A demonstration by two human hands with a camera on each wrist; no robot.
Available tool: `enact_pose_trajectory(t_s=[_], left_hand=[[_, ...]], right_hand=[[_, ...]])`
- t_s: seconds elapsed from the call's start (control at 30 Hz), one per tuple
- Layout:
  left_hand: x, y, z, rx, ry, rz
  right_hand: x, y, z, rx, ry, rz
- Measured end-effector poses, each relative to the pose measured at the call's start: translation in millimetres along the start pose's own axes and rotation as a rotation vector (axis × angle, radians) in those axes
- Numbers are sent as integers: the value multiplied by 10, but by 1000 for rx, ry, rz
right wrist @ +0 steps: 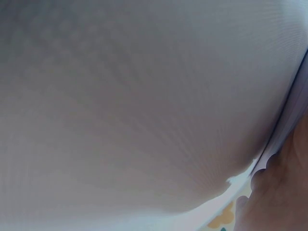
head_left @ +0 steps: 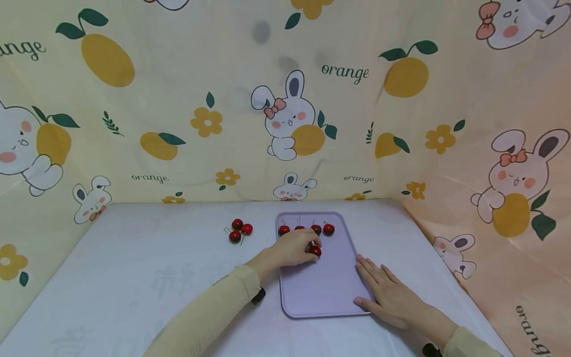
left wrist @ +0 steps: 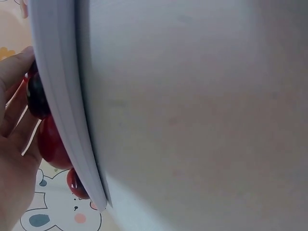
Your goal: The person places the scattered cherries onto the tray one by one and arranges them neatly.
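Centrally, the left hand [head_left: 292, 248] pinches a dark red cherry [head_left: 315, 251] with curled fingers on a flat lilac plastic tray [head_left: 325, 287], while the right hand [head_left: 387, 293] rests flat, fingers straight, along the tray's right edge on the white desk [head_left: 134, 277].

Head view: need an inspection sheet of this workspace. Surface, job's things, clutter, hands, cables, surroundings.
Surface: white table cover with faint print.
Job's things: lilac tray on the table; four cherries in a row at its far end; one cherry at the left fingertips; three loose cherries on the cover left of the tray.
Clutter: nothing seen.
Hands: left hand over the tray, fingers curled, pinching the single cherry; right hand flat, fingers straight, resting on the tray's right edge.
Cables: nothing seen; dark wrist-worn device on the left sleeve.
Surroundings: cream backdrop cloth printed with rabbits and oranges, on three sides.
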State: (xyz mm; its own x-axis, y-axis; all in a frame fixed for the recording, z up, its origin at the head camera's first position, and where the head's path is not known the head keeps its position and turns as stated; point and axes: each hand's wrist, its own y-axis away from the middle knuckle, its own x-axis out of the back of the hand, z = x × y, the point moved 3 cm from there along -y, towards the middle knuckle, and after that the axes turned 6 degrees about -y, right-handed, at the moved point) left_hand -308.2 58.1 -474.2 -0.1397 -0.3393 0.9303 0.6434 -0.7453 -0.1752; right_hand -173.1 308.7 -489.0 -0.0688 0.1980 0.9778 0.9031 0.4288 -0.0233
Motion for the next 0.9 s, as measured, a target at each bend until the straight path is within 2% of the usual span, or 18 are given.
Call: enact_pose_trajectory(t_s=[0.23,0.53,0.7,0.9], left_hand=[[10,14,-2,-2,-3,19],[123,82,50,20,74,55],[226,162,58,45,153,106],[329,274,-20,63,224,186]], right_hand=[[6,-7,-2,-5,4,-5],[19,-7,-14,-15,-4,-12],[2,-6,-8,-10,-7,-2],[1,-10,-7,-7,-13,0]])
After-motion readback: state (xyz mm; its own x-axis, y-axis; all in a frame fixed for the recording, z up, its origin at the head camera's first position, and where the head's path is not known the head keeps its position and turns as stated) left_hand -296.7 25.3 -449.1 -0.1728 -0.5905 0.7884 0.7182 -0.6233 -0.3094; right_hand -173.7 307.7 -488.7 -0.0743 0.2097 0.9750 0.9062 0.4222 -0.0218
